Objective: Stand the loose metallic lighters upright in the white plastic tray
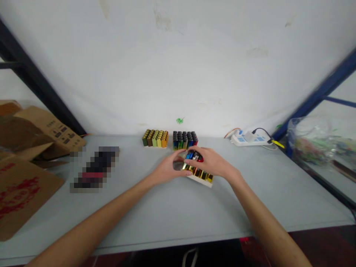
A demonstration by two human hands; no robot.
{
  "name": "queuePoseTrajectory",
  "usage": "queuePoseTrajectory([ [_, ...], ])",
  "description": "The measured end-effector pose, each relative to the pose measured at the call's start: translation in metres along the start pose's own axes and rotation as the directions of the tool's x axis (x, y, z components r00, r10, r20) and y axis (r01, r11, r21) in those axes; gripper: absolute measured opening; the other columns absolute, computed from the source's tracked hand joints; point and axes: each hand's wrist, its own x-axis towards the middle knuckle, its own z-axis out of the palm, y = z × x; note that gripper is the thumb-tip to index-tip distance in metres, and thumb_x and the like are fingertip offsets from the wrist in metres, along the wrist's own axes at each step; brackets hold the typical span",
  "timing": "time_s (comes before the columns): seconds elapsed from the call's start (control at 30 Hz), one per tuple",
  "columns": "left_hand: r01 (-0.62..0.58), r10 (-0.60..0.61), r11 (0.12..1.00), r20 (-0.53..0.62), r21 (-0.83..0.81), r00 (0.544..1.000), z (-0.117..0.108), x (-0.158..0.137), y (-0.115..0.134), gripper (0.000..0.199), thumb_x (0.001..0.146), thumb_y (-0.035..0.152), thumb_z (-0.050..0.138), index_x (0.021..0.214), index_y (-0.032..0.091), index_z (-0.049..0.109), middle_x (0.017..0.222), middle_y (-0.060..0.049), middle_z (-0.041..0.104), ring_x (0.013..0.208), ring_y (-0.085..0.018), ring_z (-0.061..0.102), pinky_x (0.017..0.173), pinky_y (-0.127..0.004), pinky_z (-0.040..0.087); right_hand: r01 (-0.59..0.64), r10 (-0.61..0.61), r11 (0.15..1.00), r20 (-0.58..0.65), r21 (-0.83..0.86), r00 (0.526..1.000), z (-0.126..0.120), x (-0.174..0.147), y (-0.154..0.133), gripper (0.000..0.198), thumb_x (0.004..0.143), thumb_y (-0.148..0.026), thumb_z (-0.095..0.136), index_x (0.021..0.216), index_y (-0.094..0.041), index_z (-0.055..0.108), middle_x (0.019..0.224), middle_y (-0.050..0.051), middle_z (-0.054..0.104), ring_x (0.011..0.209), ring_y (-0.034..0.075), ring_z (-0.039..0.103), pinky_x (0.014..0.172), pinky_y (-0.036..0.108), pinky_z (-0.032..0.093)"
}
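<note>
Two bare hands: left hand (166,168) bends round the left end, right hand (213,160) covers the tops of shiny multicoloured metallic cylinders (197,172) — perhaps for steadying; whether either grip truly clasps, I cannot tell.
Shallow white tray (200,181): carries these cylinders, askew on the pale grey counter (172,215).
Back blocks: green-to-gold upright pieces (155,139) and black-topped upright pieces (185,141) — probably leaving front room.

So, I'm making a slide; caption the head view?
Left hand and right hand around shiny lighters in a white tray, gold-topped lighters and black-topped lighters behind.
</note>
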Motion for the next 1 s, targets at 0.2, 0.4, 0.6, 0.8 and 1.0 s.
queuePoseTrajectory([
  [0.2, -0.053, 0.061, 0.980, -0.038, 0.190, 0.997, 0.006, -0.003, 0.006, 0.075, 0.088, 0.056, 0.076, 0.151, 0.025, 0.050, 0.132, -0.009, 0.073, 0.127, -0.032, 0.067, 0.114, -0.049, 0.047, -0.147, 0.153, 0.986, -0.087, 0.079, 0.984, -0.004, -0.004, 0.015, 0.044, 0.095, -0.061, 0.066, 0.120, -0.026, 0.074, 0.102, 0.008, 0.080, 0.093, 0.028, 0.073, 0.083, 0.034, 0.054],
  [0.4, -0.070, 0.073, 0.952, 0.002, 0.299, 0.997, 0.005, -0.006, 0.003, 0.066, 0.100, 0.059, 0.057, 0.154, 0.024, 0.045, 0.140, -0.011, 0.067, 0.135, -0.030, 0.060, 0.120, -0.051, 0.042, -0.457, 0.466, 0.807, 0.071, 0.374, 0.882, -0.009, -0.010, 0.056, 0.044, 0.095, -0.063, 0.061, 0.101, -0.023, 0.078, 0.093, 0.005, 0.081, 0.079, 0.021, 0.072, 0.067, 0.028, 0.053],
  [0.6, -0.101, 0.097, 0.922, 0.030, 0.374, 0.995, 0.006, -0.006, -0.004, 0.060, 0.101, 0.053, 0.056, 0.153, 0.025, 0.047, 0.144, -0.012, 0.063, 0.139, -0.030, 0.056, 0.123, -0.050, 0.039, -0.598, 0.622, 0.555, 0.190, 0.578, 0.760, -0.017, -0.019, 0.094, 0.045, 0.091, -0.063, 0.066, 0.095, -0.019, 0.074, 0.086, 0.005, 0.079, 0.066, 0.016, 0.068, 0.055, 0.023, 0.050],
  [0.8, -0.166, 0.151, 0.894, 0.069, 0.416, 0.986, 0.010, 0.006, 0.002, 0.050, 0.099, 0.046, 0.058, 0.143, 0.021, 0.057, 0.146, -0.013, 0.061, 0.139, -0.033, 0.054, 0.123, -0.053, 0.039, -0.609, 0.671, 0.542, 0.139, 0.579, 0.729, -0.024, -0.021, 0.110, 0.040, 0.092, -0.059, 0.065, 0.090, -0.020, 0.071, 0.080, 0.002, 0.077, 0.063, 0.015, 0.066, 0.054, 0.023, 0.047],
  [1.0, -0.199, 0.177, 0.923, 0.094, 0.330, 0.980, 0.054, 0.035, 0.036, 0.069, 0.096, 0.056, 0.062, 0.155, 0.027, 0.041, 0.161, -0.013, 0.043, 0.153, -0.032, 0.039, 0.127, -0.052, 0.031, -0.610, 0.657, 0.574, 0.139, 0.546, 0.741, -0.024, -0.019, 0.113, 0.037, 0.097, -0.053, 0.061, 0.092, -0.018, 0.072, 0.080, 0.002, 0.076, 0.066, 0.015, 0.065, 0.057, 0.022, 0.048],
])
